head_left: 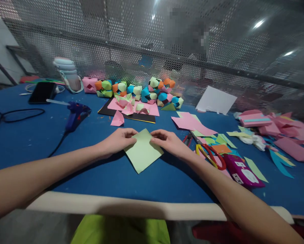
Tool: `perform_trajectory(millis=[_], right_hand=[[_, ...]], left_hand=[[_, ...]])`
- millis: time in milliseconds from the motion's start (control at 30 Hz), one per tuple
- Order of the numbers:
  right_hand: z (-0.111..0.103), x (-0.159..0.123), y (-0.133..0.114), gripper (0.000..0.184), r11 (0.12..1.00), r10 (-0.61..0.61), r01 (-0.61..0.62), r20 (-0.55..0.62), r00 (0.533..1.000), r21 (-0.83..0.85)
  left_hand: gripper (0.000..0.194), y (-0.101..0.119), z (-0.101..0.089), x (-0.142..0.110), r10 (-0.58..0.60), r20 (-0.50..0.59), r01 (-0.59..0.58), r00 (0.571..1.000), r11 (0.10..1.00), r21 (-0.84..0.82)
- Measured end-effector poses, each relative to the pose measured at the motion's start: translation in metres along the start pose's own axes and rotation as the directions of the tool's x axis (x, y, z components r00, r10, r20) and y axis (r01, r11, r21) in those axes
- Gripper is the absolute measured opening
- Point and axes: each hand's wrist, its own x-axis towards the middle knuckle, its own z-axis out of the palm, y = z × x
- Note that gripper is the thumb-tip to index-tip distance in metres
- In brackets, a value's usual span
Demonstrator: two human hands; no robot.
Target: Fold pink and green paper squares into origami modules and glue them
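A square of pale green paper (143, 154) is held between my two hands, one corner pointing at me, just over the blue table. My left hand (120, 140) grips its left edge, thumb on top and fingers curled behind. On the opposite edge my right hand (168, 142) pinches the sheet the same way. Beyond my hands lie a small folded pink piece (117, 118) and a black sheet (139, 117) bearing pink paper and several folded pieces. The fingers under the paper are partly hidden.
Folded paper balls (149, 96) line the back. To the left lie a blue glue gun (74, 117), a phone (43, 93) and a bottle (68, 74). To the right are scissors (210, 154), a purple packet (243, 171), pink sheets (191, 122) and paper scraps (289, 132).
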Motion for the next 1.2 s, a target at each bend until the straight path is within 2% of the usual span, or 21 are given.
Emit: perform_trajectory(millis=[100, 167, 233, 300, 367, 467, 533, 633, 767, 900, 967, 1067, 1133, 1200], right_hand=[[0.006, -0.002, -0.002, 0.025, 1.000, 0.006, -0.005, 0.032, 0.999, -0.025], [0.009, -0.002, -0.001, 0.021, 1.000, 0.029, -0.029, 0.005, 1.000, -0.008], [0.010, 0.000, 0.002, 0.020, 0.999, 0.022, -0.020, -0.074, 0.997, 0.028], [0.011, 0.002, 0.005, 0.020, 0.998, -0.002, 0.012, -0.156, 0.988, 0.065], [0.012, 0.003, 0.007, 0.020, 0.995, -0.018, 0.036, -0.187, 0.982, 0.090], [0.014, -0.001, 0.004, 0.016, 0.997, -0.074, 0.078, -0.158, 0.985, 0.018], [0.016, -0.005, 0.000, 0.015, 0.993, -0.101, 0.097, -0.071, 0.992, -0.066], [0.016, -0.009, -0.007, 0.019, 0.995, -0.062, 0.066, 0.047, 0.997, -0.080], [0.015, -0.007, -0.010, 0.030, 0.996, 0.007, -0.009, 0.017, 1.000, 0.090], [0.017, -0.007, -0.012, 0.019, 0.997, 0.069, -0.071, 0.092, 0.993, 0.017], [0.018, -0.007, -0.012, 0.015, 0.999, 0.045, -0.045, 0.052, 0.998, -0.001], [0.015, -0.004, -0.008, 0.016, 0.999, -0.002, 0.006, -0.108, 0.994, 0.036], [0.011, -0.001, -0.005, 0.016, 0.999, 0.001, 0.009, -0.173, 0.985, 0.054], [0.008, 0.001, -0.003, 0.016, 0.998, 0.011, 0.000, -0.189, 0.982, 0.056]], left_hand=[[0.019, 0.000, -0.001, -0.001, 0.060, 0.069, -0.068, 0.996, 0.989, 0.129], [0.018, 0.000, -0.002, -0.001, 0.087, 0.057, -0.094, 0.995, 0.987, 0.128], [0.017, -0.001, -0.003, 0.001, 0.077, -0.013, -0.076, 0.997, 0.995, 0.057], [0.016, -0.003, -0.004, 0.004, 0.023, -0.089, -0.030, 0.996, 0.997, -0.074], [0.016, -0.005, -0.004, 0.008, -0.044, -0.133, 0.014, 0.990, 0.976, -0.215], [0.018, -0.007, -0.005, 0.011, -0.085, -0.159, 0.028, 0.984, 0.945, -0.327], [0.021, -0.007, -0.006, 0.012, -0.096, -0.191, 0.027, 0.977, 0.942, -0.334], [0.023, -0.007, -0.007, 0.011, -0.105, -0.210, 0.038, 0.972, 0.953, -0.300], [0.018, -0.004, -0.002, 0.005, -0.015, -0.129, 0.003, 0.992, 0.996, -0.094], [0.017, 0.000, 0.006, -0.002, 0.131, -0.080, -0.122, 0.988, 0.987, 0.108], [0.022, 0.001, 0.007, -0.003, 0.161, -0.115, -0.146, 0.980, 0.981, 0.126], [0.032, -0.001, 0.005, -0.001, 0.101, -0.117, -0.096, 0.988, 0.994, 0.048], [0.034, -0.005, 0.002, 0.002, 0.059, -0.098, -0.059, 0.993, 0.998, -0.003], [0.029, -0.008, 0.001, 0.004, 0.059, -0.107, -0.058, 0.993, 0.998, 0.012]])
